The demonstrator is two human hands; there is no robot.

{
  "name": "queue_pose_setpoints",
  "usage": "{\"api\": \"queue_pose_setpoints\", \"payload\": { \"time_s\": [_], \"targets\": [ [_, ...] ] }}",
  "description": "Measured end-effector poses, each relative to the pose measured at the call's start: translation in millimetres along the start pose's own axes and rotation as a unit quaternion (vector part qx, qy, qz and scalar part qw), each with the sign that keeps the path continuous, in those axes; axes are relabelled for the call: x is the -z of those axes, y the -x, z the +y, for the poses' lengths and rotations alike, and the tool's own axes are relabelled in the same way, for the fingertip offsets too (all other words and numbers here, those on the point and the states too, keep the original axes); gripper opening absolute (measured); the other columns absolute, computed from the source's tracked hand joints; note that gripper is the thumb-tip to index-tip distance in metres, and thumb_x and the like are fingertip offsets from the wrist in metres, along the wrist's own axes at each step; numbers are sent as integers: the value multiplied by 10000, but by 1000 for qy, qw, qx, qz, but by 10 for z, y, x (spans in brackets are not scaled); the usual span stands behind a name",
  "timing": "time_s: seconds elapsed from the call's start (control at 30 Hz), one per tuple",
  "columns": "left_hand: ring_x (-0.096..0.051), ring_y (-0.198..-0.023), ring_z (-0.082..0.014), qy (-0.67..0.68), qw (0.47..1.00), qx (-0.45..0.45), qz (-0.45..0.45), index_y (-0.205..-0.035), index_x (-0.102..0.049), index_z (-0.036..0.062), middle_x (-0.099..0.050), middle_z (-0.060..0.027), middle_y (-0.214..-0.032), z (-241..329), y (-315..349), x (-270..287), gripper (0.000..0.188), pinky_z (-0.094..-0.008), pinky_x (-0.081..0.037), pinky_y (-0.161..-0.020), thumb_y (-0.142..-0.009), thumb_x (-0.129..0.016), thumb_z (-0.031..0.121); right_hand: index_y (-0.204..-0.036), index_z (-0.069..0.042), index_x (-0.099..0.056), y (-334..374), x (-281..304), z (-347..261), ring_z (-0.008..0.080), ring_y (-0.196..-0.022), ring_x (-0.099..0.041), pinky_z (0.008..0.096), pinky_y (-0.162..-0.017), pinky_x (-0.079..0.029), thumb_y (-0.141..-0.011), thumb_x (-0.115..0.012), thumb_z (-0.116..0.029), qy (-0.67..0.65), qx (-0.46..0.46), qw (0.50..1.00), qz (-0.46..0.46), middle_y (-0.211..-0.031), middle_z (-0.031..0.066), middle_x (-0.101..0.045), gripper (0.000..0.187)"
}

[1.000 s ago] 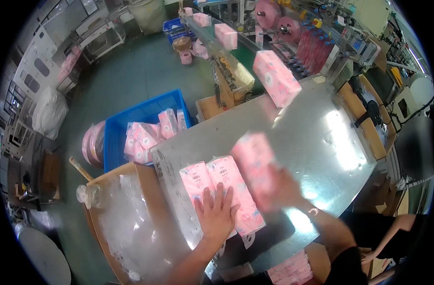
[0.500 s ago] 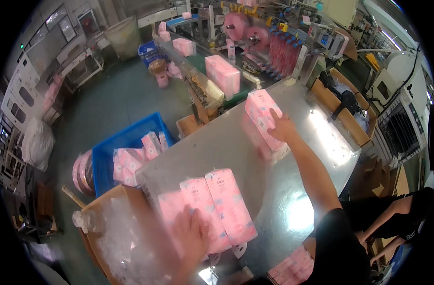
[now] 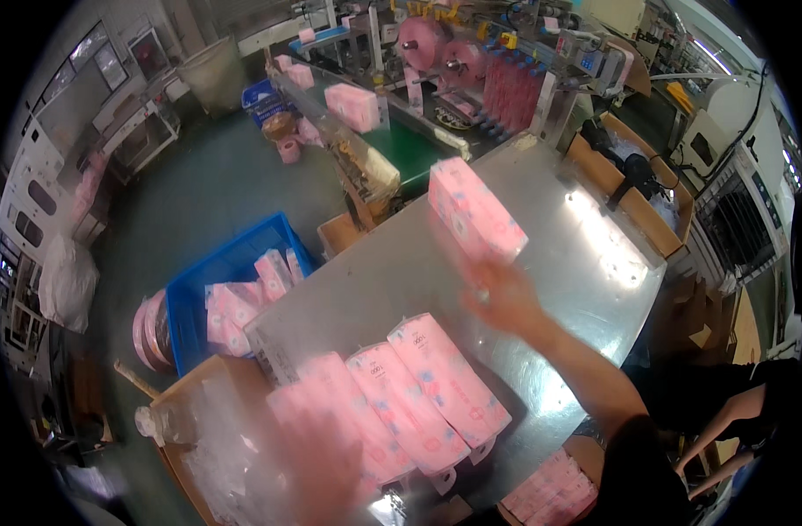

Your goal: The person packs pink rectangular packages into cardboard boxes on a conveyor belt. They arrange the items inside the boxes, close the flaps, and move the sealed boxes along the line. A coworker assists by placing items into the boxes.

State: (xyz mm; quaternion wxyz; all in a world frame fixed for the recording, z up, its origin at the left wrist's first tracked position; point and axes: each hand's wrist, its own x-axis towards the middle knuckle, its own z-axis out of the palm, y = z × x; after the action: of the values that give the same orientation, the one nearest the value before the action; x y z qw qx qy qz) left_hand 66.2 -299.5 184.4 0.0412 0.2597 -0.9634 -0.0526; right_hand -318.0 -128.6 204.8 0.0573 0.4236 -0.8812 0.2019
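Note:
Three pink tissue packs lie side by side on the steel table (image 3: 401,272). My left hand (image 3: 317,456) is a blur over the leftmost pack (image 3: 331,394), which is smeared too; its grip is unreadable. The middle pack (image 3: 392,408) and right pack (image 3: 449,381) lie still. My right hand (image 3: 502,298) reaches far across the table, fingers spread, just below another pink pack (image 3: 475,210) that sits tilted near the table's far edge. I cannot tell if the fingers touch it.
A blue crate (image 3: 199,280) with pink packs stands left of the table. A cardboard box lined with clear plastic (image 3: 208,438) sits at the near left. A conveyor (image 3: 357,131) carries more packs behind. Another person's arm (image 3: 725,421) is at the right.
My right hand has drawn back from the far pack toward me. My left hand has slid further left along the row of packs, and the leftmost pack now blurs with it.

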Motion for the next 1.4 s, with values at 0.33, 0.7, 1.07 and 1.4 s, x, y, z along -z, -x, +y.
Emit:
{"api": "queue_pose_setpoints", "payload": {
  "time_s": [0.33,0.7,1.07,1.4],
  "targets": [
    [-312,-1406,-292,542,786,269,125,-1494,-226,29,-311,-192,-1521,-230,86,-346,830,-434,-299,-1127,-812,-700,9,-1483,-229,-358,448,-171,413,408,-1022,-597,503,-829,-529,-802,-658,-443,105,-81,978,-164,-1248,248,-494,774],
    [-542,-1220,-286,718,600,288,-203,-1449,-303,29,-508,-141,-1352,-702,-128,-188,627,-448,-491,-1001,-912,-624,65,-1527,-73,-275,521,87,418,275,-1216,-560,381,-1003,-462,-851,-699,-468,-372,-279,794,-392,-1379,155,-545,891],
    [-473,-1304,-333,684,631,117,-346,-1486,-251,30,-443,-167,-1427,-656,-49,-59,778,-505,-442,-1051,-850,-684,149,-1486,-45,-328,2429,879,-93,327,-1228,-546,404,-1041,-418,-787,-681,-599,-460,-328,794,-223,-1343,204,-561,959],
    [-558,-1187,-314,548,662,-155,-488,-1407,-362,-13,-539,-156,-1304,1680,126,430,913,-427,-497,-970,-637,-847,65,-1470,-6,-324,6225,2120,-1192,251,-1334,-444,410,-1105,-382,-641,-919,-305,-445,-419,734,298,-1448,140,-459,1063]
  ]
}}
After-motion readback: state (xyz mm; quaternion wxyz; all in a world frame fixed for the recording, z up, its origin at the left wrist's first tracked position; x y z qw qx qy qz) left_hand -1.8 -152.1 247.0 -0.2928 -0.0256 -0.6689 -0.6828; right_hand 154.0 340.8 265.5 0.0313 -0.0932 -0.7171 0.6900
